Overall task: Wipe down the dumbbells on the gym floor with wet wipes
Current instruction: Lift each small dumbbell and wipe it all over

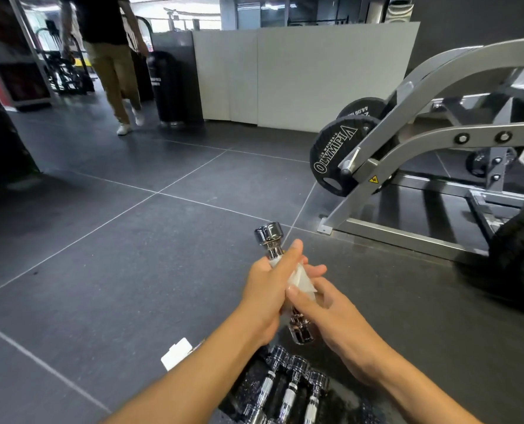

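A small chrome dumbbell (270, 237) is held up over the floor, one head pointing away, the other head low near my wrists. My left hand (265, 296) is wrapped around its handle. A white wet wipe (300, 278) is pressed on the handle, and my right hand (328, 313) pinches it from the right. Below my forearms, three more chrome dumbbells (291, 384) lie side by side on a dark mat. A white wipe packet (176, 356) lies on the floor, partly hidden by my left forearm.
A grey plate-loaded machine (423, 142) with black Olympia weight plates (334, 157) stands at the right. A person (110, 56) walks away at the back left, beside a black bin (169, 84). White panels (316, 75) line the back. Dark floor tiles spread to the left.
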